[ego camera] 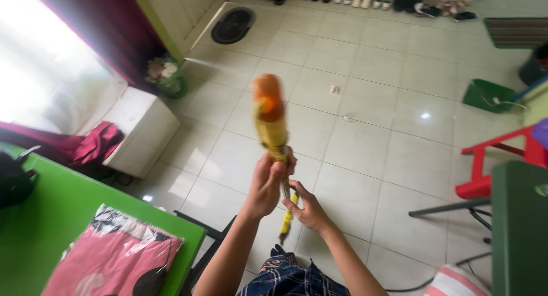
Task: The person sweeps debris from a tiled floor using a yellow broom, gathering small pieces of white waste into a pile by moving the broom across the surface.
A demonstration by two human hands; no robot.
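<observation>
Gripping a yellow tool with an orange cap (269, 116) upright at the centre of the frame, my left hand (268, 184) closes round its lower end, the top blurred. My right hand (308, 207), just below, pinches a thin yellow-handled screwdriver (287, 216) pointing down toward my lap. I judge I am fitting or working the slim piece at the base of the larger one; that calls for steady alignment. Both forearms rise from the bottom of the frame, meeting over the tiled floor (371, 136). A green bench (51, 216) with a bagged pink garment (114, 256) lies lower left.
</observation>
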